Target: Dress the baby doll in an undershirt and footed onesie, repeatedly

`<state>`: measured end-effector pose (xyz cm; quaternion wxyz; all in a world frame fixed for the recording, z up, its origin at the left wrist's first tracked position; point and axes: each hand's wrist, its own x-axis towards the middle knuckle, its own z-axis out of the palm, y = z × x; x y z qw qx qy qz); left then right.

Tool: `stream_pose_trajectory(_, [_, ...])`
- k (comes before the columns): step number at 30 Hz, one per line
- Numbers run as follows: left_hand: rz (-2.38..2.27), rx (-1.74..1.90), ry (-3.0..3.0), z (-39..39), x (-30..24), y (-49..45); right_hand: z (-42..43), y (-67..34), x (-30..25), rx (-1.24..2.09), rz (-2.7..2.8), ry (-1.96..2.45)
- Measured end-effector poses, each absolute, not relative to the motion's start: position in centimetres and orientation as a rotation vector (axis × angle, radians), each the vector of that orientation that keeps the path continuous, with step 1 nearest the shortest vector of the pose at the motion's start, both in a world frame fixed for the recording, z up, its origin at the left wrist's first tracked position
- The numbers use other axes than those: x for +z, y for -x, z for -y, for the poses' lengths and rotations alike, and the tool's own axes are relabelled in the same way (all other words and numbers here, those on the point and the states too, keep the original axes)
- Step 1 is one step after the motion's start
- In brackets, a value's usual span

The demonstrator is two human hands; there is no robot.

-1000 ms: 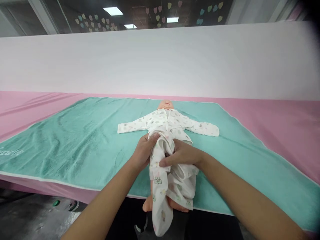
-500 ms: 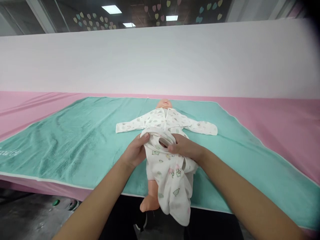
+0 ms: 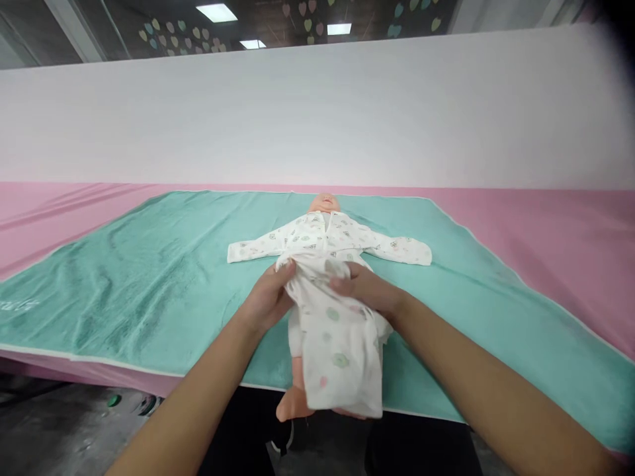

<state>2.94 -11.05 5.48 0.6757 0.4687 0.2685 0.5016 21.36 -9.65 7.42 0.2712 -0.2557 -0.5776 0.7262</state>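
Note:
A baby doll (image 3: pixel 325 202) lies on its back with its head away from me, wearing a white printed top (image 3: pixel 311 229) with both sleeves spread sideways. My left hand (image 3: pixel 268 297) pinches the upper left edge of white printed baby pants (image 3: pixel 342 350) over the doll's lower body. On the other side, my right hand (image 3: pixel 371 289) grips the upper right edge, its fingers partly hidden in the bunched cloth. The pants hang down over the doll's legs. One bare doll foot (image 3: pixel 294 403) shows at the lower left; the other is mostly covered.
Beneath the doll a teal blanket (image 3: pixel 163 284) with a white border covers a pink surface (image 3: pixel 560 251). A white wall panel (image 3: pixel 317 119) rises behind. At lower left, a bottle with a green cap (image 3: pixel 114 400) is on the floor.
The opening that showed in the cloth between my hands has closed up. The hanging part of the pants has flipped and spread flatter, its lower end now higher. Both hands stay nearly in place.

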Motion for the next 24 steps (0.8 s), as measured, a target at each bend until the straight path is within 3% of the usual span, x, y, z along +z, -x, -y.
stream_pose_trajectory(4, [-0.664,1.115,-0.998,10.9,5.3,-2.9,10.1,-21.1,8.0,2.001,1.871,0.691])
stream_pose_trajectory(10, [-0.704,0.889,-1.296,11.1,5.1,-2.4,10.0,-21.4,7.3,1.984,1.374,0.559])
stream_pose_trajectory(17, [-0.702,1.166,-1.066,11.1,5.1,-2.7,10.1,-21.1,8.2,1.985,1.910,0.648])
stream_pose_trajectory(24, [-0.650,1.014,-1.220,10.8,4.5,-2.3,10.2,-21.2,6.7,2.052,1.208,0.518])
